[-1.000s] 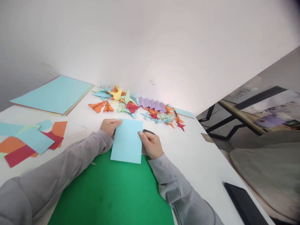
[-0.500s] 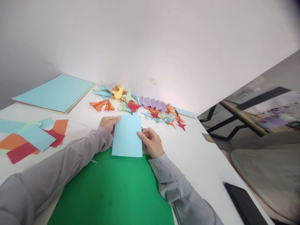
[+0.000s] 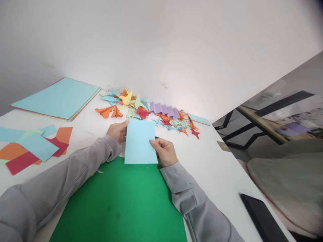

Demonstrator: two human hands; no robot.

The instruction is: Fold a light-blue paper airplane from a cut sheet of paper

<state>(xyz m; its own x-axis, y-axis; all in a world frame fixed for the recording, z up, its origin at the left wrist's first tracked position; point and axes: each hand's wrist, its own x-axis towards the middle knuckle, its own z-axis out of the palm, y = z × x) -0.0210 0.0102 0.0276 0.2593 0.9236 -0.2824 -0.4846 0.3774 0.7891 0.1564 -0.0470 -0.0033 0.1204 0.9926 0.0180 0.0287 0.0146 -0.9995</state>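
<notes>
A light blue paper rectangle (image 3: 140,143) is held up above the far edge of a green sheet (image 3: 121,201). My left hand (image 3: 118,131) pinches its upper left corner, thumb on the front. On its right edge my right hand (image 3: 165,151) has a grip, with the thumb in front and the other fingers behind. A small dark item, too hidden to make out, shows between the paper and my right hand.
Folded paper shapes (image 3: 126,99) and a purple pleated strip (image 3: 164,110) lie along the wall. Loose coloured paper pieces (image 3: 40,146) and a stack of large sheets (image 3: 58,97) are at the left. A black device (image 3: 262,216) rests near the right table edge.
The blue paper has shifted slightly right and up, with both hands still on it. The view has moved a little.
</notes>
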